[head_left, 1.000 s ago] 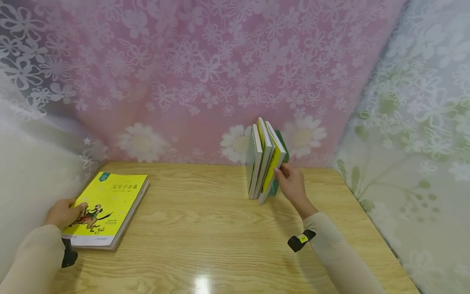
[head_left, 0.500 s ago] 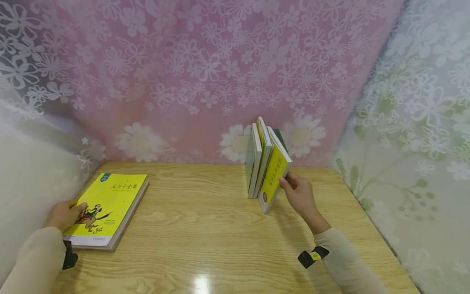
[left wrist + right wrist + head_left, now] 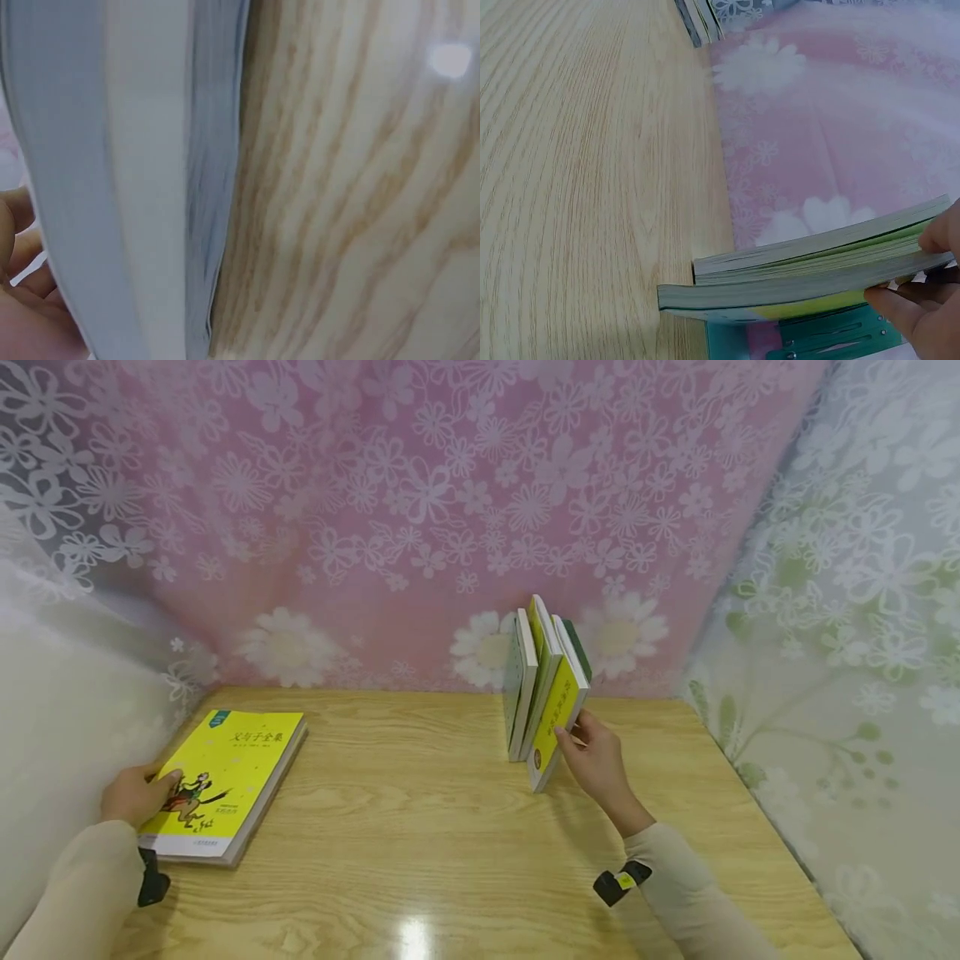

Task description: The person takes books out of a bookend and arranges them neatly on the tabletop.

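At the left of the head view, my left hand [image 3: 135,795] grips the left edge of a stack of books [image 3: 243,777] lying flat, thumb on the yellow top cover. The left wrist view shows the page edges [image 3: 146,180] up close. At the back right, my right hand [image 3: 597,760] pinches the outer edge of an upright yellow book [image 3: 557,714], which leans and juts out in front of its neighbours. Left of it stand a pale green book [image 3: 519,689] and a yellow-green book [image 3: 542,677]. Behind the held book is a green bookend [image 3: 840,334] with slots.
The books stand on a wood-grain table [image 3: 390,827] close to a pink flowered curtain [image 3: 390,527] at the back. A pale flowered sheet [image 3: 847,693] borders the right side. White cloth [image 3: 75,677] hangs at the left, near the flat stack.
My right hand has drawn the yellow book toward me, so more of its cover shows, then shifted slightly back left. My left hand stays on the flat stack.
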Motion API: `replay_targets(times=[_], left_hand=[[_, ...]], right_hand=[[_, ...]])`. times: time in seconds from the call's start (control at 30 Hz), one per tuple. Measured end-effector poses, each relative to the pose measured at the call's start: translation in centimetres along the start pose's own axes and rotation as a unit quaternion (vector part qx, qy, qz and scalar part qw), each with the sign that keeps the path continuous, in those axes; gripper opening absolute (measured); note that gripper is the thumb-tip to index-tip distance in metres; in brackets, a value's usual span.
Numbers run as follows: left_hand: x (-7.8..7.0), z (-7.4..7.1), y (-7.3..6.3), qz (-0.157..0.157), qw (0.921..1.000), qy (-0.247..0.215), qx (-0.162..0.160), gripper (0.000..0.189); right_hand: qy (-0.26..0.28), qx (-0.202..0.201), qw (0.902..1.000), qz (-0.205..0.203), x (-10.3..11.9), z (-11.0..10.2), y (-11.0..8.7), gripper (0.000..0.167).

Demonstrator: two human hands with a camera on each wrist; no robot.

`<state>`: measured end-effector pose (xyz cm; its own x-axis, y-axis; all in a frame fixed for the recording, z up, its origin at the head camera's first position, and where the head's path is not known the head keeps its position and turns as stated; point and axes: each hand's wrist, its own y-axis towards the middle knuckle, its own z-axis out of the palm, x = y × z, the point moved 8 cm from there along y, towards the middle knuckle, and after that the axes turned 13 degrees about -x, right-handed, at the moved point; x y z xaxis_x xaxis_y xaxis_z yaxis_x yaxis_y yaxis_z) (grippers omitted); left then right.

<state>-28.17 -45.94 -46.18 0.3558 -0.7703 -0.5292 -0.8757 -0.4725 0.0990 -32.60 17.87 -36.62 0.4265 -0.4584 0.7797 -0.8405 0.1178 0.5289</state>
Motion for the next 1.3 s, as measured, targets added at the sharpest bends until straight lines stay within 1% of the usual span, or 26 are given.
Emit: replay_targets(times=[0.07, 0.2, 0.27, 0.37, 0.47, 0.5, 0.6, 0.67, 0.8, 0.9, 1.0, 1.1, 1.17, 1.3], left_hand=[[-0.1, -0.1, -0.1, -0.002, 0.9999, -0.002, -0.015, 0.068], [-0.3, -0.1, -0.3, -0.010, 0.9994, -0.010, -0.033, 0.066], [-0.5, -0.1, -0.5, -0.010, 0.9992, -0.016, -0.036, 0.066], [-1.3, -0.2, -0.7, 0.002, 0.9989, -0.024, -0.039, 0.069], [-2.3, -0.1, -1.0, 0.010, 0.9986, -0.045, -0.025, 0.077], [-2.6, 0.0, -1.0, 0.009, 0.9985, -0.050, -0.018, 0.079], [-3.1, 0.3, -1.2, -0.001, 0.9978, -0.066, -0.002, 0.085], [-3.5, 0.3, -1.4, 0.001, 0.9975, -0.071, 0.004, 0.087], [-4.7, 0.3, -2.0, 0.024, 0.9959, -0.087, 0.004, 0.089], [-5.8, 0.7, -2.4, 0.038, 0.9935, -0.106, 0.010, 0.091], [-6.9, 1.2, -2.8, 0.052, 0.9901, -0.128, 0.024, 0.093], [-8.1, 1.9, -3.1, 0.070, 0.9856, -0.147, 0.045, 0.096], [-8.8, 2.2, -3.3, 0.083, 0.9833, -0.152, 0.057, 0.099], [-10.1, 3.0, -3.8, 0.091, 0.9807, -0.151, 0.084, 0.102]], right_hand=[[-0.009, -0.001, 1.0000, -0.002, 0.3, -0.2, -0.1, 0.040], [-0.023, -0.004, 0.9997, -0.011, 0.9, -0.7, -0.8, 0.038], [-0.017, -0.006, 0.9998, -0.013, 1.0, -0.8, -1.2, 0.038], [-0.002, 0.002, 1.0000, -0.006, 0.8, -0.3, -1.4, 0.043], [0.008, 0.008, 0.9999, 0.002, 0.3, 0.4, -1.4, 0.049], [0.008, 0.007, 0.9999, 0.003, 0.2, 0.6, -1.3, 0.050], [0.000, -0.006, 1.0000, -0.004, 0.1, 0.8, -1.3, 0.046], [-0.009, -0.017, 0.9998, -0.004, 0.1, 0.7, -1.4, 0.041], [-0.017, -0.021, 0.9995, 0.014, 0.3, 0.2, -1.8, 0.034], [-0.019, -0.017, 0.9991, 0.033, 0.2, -0.5, -2.3, 0.032], [-0.024, -0.013, 0.9986, 0.046, 0.1, -1.2, -2.6, 0.031], [-0.028, -0.007, 0.9979, 0.057, 0.0, -1.9, -3.0, 0.030], [-0.030, -0.004, 0.9976, 0.063, 0.0, -2.3, -3.1, 0.030], [-0.034, -0.003, 0.9968, 0.072, 0.1, -3.1, -3.5, 0.033]])
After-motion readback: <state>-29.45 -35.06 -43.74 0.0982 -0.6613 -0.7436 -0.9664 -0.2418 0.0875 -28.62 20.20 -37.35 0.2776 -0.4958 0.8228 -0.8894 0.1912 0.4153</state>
